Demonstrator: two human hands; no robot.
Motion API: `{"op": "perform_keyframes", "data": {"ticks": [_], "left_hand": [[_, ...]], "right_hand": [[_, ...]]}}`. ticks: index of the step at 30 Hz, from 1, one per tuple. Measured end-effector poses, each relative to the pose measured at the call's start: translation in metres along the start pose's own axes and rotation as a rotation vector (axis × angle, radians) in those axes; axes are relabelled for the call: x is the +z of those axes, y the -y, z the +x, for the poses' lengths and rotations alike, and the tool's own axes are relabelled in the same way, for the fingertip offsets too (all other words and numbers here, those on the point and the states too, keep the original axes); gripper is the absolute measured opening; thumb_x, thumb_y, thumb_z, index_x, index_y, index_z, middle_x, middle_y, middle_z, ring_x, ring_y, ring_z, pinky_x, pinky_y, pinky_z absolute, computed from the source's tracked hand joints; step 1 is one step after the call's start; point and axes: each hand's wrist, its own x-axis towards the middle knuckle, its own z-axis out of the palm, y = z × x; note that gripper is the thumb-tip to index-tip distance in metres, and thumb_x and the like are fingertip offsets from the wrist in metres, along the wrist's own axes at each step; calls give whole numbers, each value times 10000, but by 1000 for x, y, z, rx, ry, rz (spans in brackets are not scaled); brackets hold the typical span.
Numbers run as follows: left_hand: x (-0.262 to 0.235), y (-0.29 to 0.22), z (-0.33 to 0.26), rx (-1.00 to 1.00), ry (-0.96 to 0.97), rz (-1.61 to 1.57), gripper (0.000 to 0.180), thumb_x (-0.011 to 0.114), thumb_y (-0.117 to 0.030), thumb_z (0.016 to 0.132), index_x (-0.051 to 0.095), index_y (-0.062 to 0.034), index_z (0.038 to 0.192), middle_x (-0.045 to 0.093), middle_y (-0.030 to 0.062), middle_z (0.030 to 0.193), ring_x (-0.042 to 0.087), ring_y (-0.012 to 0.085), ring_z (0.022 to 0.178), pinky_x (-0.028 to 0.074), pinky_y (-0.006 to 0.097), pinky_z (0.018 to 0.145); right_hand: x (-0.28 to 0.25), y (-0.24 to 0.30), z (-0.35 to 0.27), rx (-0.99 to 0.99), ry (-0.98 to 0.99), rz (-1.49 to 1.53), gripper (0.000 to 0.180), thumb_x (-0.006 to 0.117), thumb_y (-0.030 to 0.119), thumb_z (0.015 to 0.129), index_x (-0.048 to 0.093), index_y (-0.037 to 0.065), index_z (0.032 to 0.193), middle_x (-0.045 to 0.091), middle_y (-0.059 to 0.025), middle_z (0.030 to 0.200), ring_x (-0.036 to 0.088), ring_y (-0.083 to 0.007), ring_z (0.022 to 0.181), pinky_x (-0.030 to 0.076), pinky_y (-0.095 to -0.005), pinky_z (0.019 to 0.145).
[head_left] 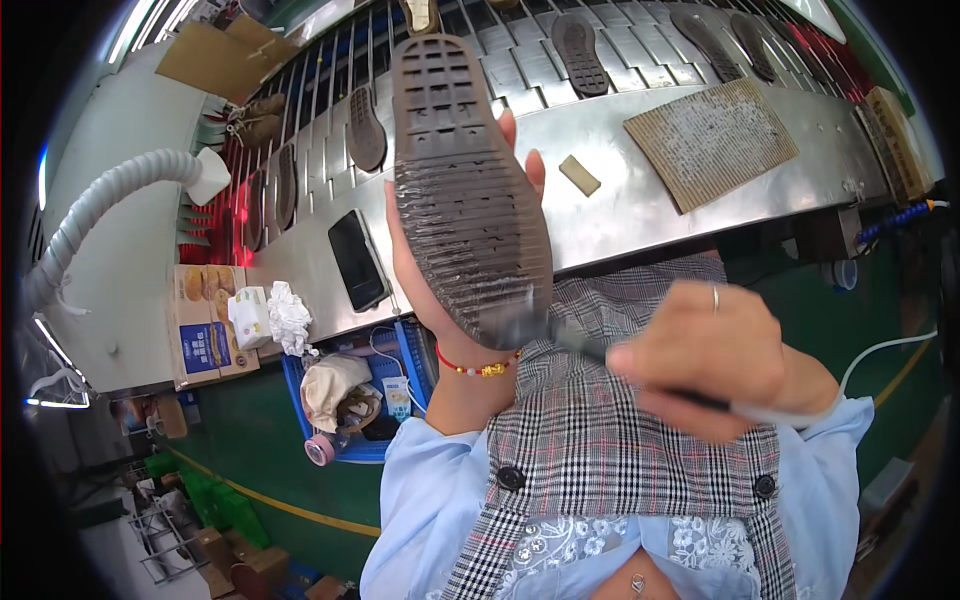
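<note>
A dark brown ridged shoe sole (470, 190) stands tilted up in front of me. My left hand (418, 285) is closed round it from behind, its fingertips showing past the right edge and most of the palm hidden. In my right hand (705, 350) is a brush (585, 343) with a dark handle. The brush's blurred tip lies against the sole's near end. Shiny, wet-looking streaks cover the sole's lower half.
More soles (580, 55) lie on the slatted metal conveyor (520, 60). A speckled cardboard sheet (712, 140), a small tan block (580, 176) and a phone (357, 260) rest on its steel edge. A blue basket (415, 350) hangs below; a white hose (120, 200) arches left.
</note>
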Motion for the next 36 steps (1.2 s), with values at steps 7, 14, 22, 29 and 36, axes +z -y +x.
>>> {"op": "perform_keyframes", "data": {"ticks": [7,14,22,29,36], "left_hand": [[-8,-1,-1,-279,184,-258,649,228,-484,1032,340,-3,1454,384,256,1446,433,343,1328,400,511,1093],[-29,-8,3,-354,65,-119,692,259,-502,1025,380,61,1409,480,301,1359,535,430,1204,471,530,1017],[-26,-19,-6,-457,-7,-58,684,370,-508,998,377,18,1434,403,305,1413,398,423,1328,436,581,980],[-17,-15,-13,-315,-106,31,610,396,-406,999,411,66,1384,475,309,1332,466,438,1247,497,564,943],[-82,-26,-22,-174,-29,606,571,444,-373,983,451,89,1318,528,298,1265,577,373,1134,574,490,759]], "right_hand": [[-12,-4,4,-10,81,29,282,712,58,720,709,-23,990,696,-121,787,635,-228,607,481,-320,535],[-31,-3,10,-11,169,112,285,705,81,680,711,-11,949,692,-141,768,639,-250,634,478,-340,553],[-44,-6,14,10,121,123,248,703,126,680,722,-12,885,689,-127,754,617,-233,602,468,-330,552],[-60,-13,22,10,83,41,238,714,132,705,732,-6,898,690,-126,741,615,-212,593,457,-303,546],[-104,-19,22,-55,69,230,319,687,209,824,678,-24,1042,678,-153,781,622,-197,628,460,-290,554]]}}
